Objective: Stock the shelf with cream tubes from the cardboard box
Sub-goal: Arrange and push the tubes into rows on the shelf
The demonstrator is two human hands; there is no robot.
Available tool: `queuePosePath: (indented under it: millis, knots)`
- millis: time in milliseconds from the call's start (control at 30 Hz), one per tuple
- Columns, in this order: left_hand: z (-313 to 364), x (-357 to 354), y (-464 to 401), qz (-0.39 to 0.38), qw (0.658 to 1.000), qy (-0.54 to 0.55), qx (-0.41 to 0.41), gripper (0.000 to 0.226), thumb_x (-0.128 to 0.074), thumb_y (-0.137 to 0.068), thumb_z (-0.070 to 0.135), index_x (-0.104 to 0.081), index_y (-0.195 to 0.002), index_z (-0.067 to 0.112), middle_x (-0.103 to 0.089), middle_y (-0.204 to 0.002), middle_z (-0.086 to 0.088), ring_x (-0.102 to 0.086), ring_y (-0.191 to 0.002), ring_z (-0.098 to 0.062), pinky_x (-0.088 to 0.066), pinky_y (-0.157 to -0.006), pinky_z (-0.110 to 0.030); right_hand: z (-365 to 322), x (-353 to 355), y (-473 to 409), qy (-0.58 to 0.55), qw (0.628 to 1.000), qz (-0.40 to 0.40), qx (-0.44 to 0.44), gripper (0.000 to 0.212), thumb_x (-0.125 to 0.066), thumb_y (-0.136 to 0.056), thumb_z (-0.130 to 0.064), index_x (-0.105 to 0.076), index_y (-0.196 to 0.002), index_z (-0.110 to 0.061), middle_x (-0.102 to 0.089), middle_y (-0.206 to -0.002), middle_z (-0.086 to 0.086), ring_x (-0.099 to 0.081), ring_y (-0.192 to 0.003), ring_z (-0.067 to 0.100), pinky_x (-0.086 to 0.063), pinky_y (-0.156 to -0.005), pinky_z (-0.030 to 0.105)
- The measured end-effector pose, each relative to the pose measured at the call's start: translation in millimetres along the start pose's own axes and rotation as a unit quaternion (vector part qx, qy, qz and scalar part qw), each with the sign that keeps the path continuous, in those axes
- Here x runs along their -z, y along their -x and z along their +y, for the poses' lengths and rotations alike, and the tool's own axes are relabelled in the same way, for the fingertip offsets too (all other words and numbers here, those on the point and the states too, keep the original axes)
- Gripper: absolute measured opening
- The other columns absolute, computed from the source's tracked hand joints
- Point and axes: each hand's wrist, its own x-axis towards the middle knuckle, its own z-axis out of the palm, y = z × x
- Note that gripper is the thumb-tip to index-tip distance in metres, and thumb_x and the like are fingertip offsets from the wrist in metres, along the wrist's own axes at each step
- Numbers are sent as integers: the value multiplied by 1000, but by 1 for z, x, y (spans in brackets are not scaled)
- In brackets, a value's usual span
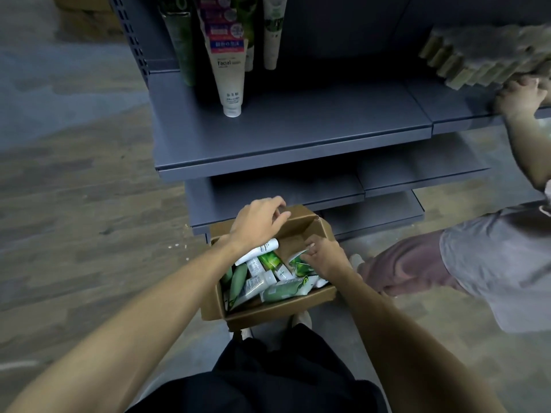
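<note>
Inside the cardboard box (269, 305), the left hand (256, 223) grips a white tube (262, 248) lying slantwise; the right hand (323, 254) pinches a green tube (298, 265); the shelf (292, 129) lies beyond.

One open brown cardboard box (268, 308) is holding roughly ten green and white plastic cream tubes (269, 281), too jumbled for an exact count, while four tall tubes (229, 70) are standing near the left edge of the grey metal shelf (298, 129).
</note>
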Motion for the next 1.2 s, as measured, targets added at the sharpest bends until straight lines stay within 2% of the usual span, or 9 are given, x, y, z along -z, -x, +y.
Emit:
queuePosePath:
  millis: [200, 367, 533, 700, 867, 1000, 1200]
  knots:
    - [-5, -29, 1, -55, 998, 0, 39, 27, -58, -95, 38, -63, -113, 19, -71, -95, 7, -66, -87, -15, -55, -79, -36, 25, 0, 5, 13, 1000, -10, -6, 28, -66, -85, -38, -62, -111, -27, -74, -98, -3, -66, -96, 23, -53, -83, 36]
    - [-4, -60, 8, -113, 990, -7, 88, 26, -63, -92, 35, -63, -115, 21, -71, -104, 6, -67, -93, -17, -53, -81, -34, 48, 6, 4, 24, 999, -28, 0, 36, -68, -86, -37, -62, -119, -24, -74, -99, -2, -66, -100, 24, -53, -86, 36]
    - [-2, -88, 17, -132, 981, 7, 141, 24, -67, -89, 31, -62, -110, 20, -71, -101, 5, -66, -87, -19, -53, -77, -34, 58, 12, -6, 29, 998, -42, 26, 28, -66, -87, -34, -63, -114, -24, -75, -91, -3, -67, -98, 24, -53, -83, 34]
    - [6, -108, 17, -123, 971, 46, 200, 24, -72, -85, 23, -63, -106, 18, -70, -99, 4, -67, -85, -20, -54, -81, -35, 61, 19, -17, 28, 996, -69, 49, 26, -66, -89, -34, -64, -113, -24, -74, -96, -4, -66, -98, 21, -52, -84, 32]
    - [10, -129, 21, -121, 960, 34, 251, 22, -71, -83, 17, -64, -104, 21, -71, -102, -1, -67, -91, -24, -56, -83, -37, 70, 22, -25, 16, 994, -87, 61, 26, -67, -89, -34, -64, -113, -25, -74, -102, -6, -65, -102, 18, -49, -86, 28]
    - [12, -145, 26, -102, 953, 15, 284, 25, -70, -85, 17, -64, -110, 22, -70, -105, -5, -67, -95, -27, -55, -84, -38, 76, 21, -29, -1, 992, -98, 78, 26, -63, -92, -31, -63, -118, -23, -75, -102, -5, -67, -99, 17, -52, -90, 31]
    - [13, -160, 21, -67, 950, 33, 302, 32, -67, -88, 11, -65, -119, 20, -71, -110, -5, -67, -96, -24, -52, -87, -32, 86, 18, -34, -1, 987, -120, 105, 31, -59, -94, -27, -60, -125, -23, -75, -103, -5, -68, -99, 16, -52, -92, 35]
